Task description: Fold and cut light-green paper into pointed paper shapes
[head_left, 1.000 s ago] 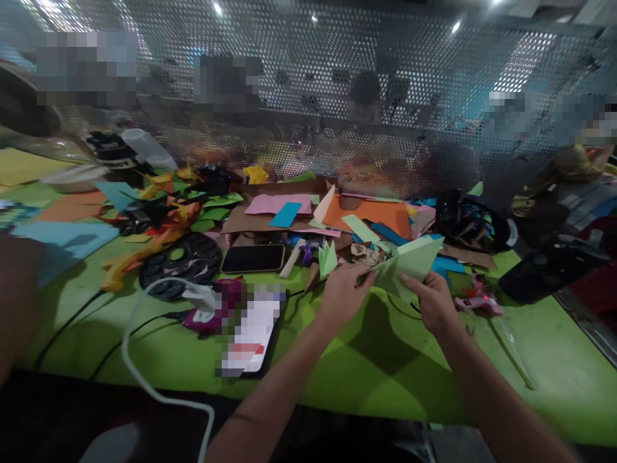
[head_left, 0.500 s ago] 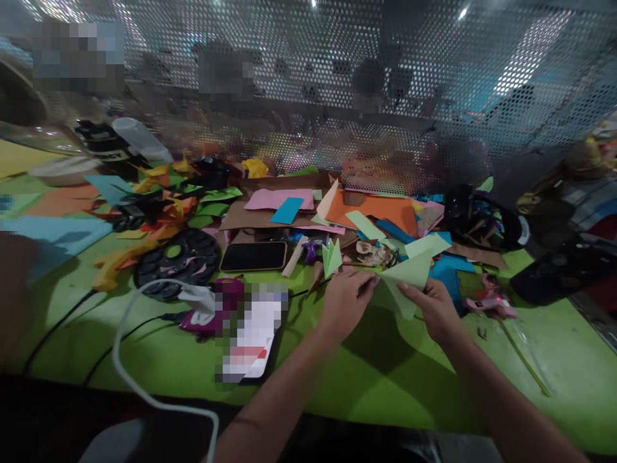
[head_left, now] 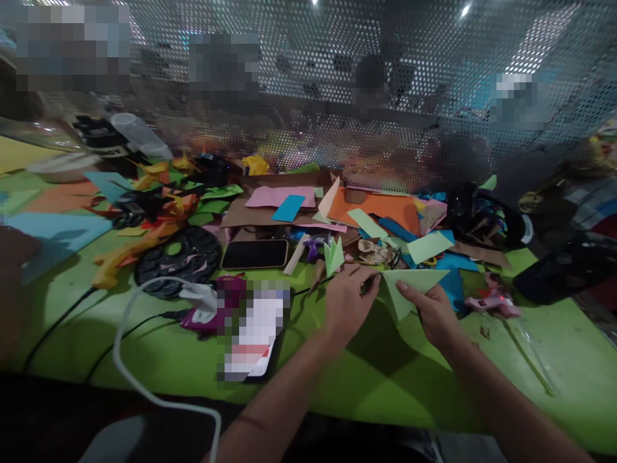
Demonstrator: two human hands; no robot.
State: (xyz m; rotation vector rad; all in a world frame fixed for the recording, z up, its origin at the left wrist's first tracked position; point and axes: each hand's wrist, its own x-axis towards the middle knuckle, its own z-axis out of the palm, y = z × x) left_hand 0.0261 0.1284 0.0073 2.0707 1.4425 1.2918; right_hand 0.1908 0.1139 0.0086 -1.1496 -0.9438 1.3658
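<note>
A light green sheet of paper [head_left: 398, 296], folded into a triangular shape, is held above the table between my two hands. My left hand [head_left: 349, 305] is closed, with thumb and forefinger pinching at the paper's left corner. Its other fingers are partly hidden. My right hand [head_left: 436, 315] grips the sheet from the right, thumb flat on the near face and fingers hidden behind. One point of the paper hangs downward; another reaches right, past my right hand. Just beyond my left hand stands a small pleated green paper piece [head_left: 333, 257].
A dark phone [head_left: 254, 254], a lit phone [head_left: 255, 334], a magenta glue gun [head_left: 212, 315] and a black round palette [head_left: 178, 260] lie left. Coloured paper scraps [head_left: 289, 209] pile along a perforated metal screen [head_left: 308, 83]. A pink glue gun [head_left: 496, 302] lies right. Another person's hand [head_left: 17, 257] shows far left.
The folded paper has turned in my hands: its upper edge is now nearly level, and a point extends to the right. Both hands stay nearly in place.
</note>
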